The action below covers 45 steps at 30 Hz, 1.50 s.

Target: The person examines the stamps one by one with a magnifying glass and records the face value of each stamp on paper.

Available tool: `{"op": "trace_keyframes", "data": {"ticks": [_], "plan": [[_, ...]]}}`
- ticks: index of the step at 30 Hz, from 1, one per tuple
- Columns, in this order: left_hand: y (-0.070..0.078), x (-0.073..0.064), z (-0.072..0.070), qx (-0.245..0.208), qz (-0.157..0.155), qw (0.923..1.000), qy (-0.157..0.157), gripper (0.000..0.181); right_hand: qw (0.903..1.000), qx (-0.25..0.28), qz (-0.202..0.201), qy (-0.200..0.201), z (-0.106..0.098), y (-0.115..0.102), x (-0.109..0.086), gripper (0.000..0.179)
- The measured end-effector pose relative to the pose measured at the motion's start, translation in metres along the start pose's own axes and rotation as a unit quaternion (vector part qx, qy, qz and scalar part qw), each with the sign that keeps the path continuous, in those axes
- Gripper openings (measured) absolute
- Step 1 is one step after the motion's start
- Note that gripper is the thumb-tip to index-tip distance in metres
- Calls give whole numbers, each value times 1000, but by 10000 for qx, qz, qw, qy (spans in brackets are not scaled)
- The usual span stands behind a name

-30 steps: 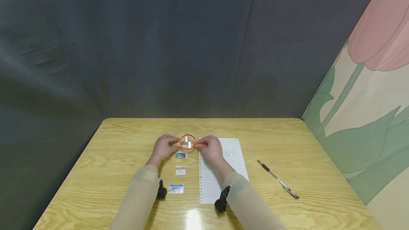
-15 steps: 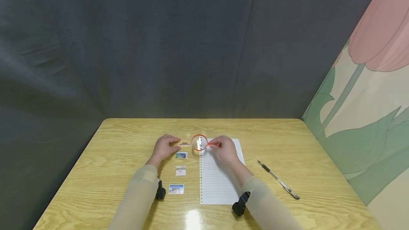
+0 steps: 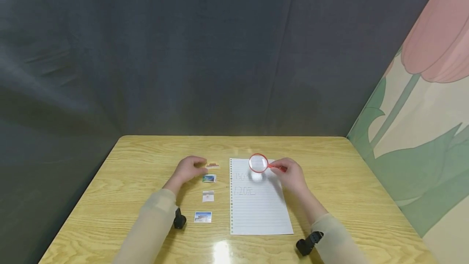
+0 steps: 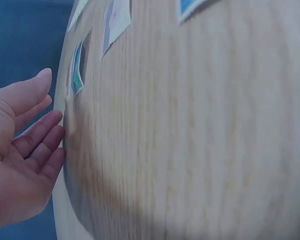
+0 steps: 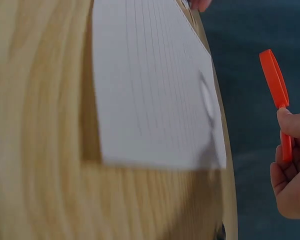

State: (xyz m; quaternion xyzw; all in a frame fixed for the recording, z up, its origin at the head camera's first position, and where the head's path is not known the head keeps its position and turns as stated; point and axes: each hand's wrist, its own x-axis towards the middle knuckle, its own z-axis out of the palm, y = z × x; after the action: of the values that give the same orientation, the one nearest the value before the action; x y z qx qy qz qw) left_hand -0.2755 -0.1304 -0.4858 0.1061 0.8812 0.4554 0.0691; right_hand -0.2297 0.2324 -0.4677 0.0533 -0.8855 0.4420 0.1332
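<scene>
My right hand [image 3: 292, 173] pinches the handle of a magnifying glass [image 3: 258, 163] with a round red frame, held raised over the upper part of a lined sheet of paper [image 3: 261, 215]. In the right wrist view the magnifying glass [image 5: 275, 80] shows edge-on, thumb against its handle. My left hand [image 3: 188, 169] rests at the left of the topmost stamp [image 3: 213, 166], fingers loosely bent. Nothing shows between its fingers in the left wrist view. Below that stamp, a blue-green stamp [image 3: 209, 178], a pale stamp [image 3: 208, 196] and a larger blue one [image 3: 203, 216] lie in a column.
Handwritten numbers [image 3: 244, 190] stand on the paper, which has a punched left edge. The wooden table [image 3: 139, 166] ends at a dark curtain [image 3: 234, 72]. A wall with a tulip pattern [image 3: 421, 133] rises at the right. My right forearm covers the pen's spot.
My right hand has carried the magnifying glass rightward, from over the topmost stamp to over the paper. The handwriting is uncovered and the pen is now hidden. My left hand has barely moved.
</scene>
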Motion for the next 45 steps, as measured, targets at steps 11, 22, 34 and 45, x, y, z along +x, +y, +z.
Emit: {"op": "trace_keyframes", "data": {"ticks": [11, 22, 34, 45], "plan": [[26, -18, 11, 269, 510, 9981, 192, 33, 9981, -566, 144, 208, -65, 35, -22, 7], [51, -42, 43, 131, 1095, 9937, -188, 34, 9917, -1182, 418, 284, -119, 61, -44, 16], [58, -69, 80, 334, 1477, 9867, -583, 41, 9858, -1283, 1081, 87, -154, 90, -61, 31], [50, -87, 95, 809, 2399, 9653, -639, 41, 9748, -1510, 1644, 4, -165, 115, -67, 43]]}}
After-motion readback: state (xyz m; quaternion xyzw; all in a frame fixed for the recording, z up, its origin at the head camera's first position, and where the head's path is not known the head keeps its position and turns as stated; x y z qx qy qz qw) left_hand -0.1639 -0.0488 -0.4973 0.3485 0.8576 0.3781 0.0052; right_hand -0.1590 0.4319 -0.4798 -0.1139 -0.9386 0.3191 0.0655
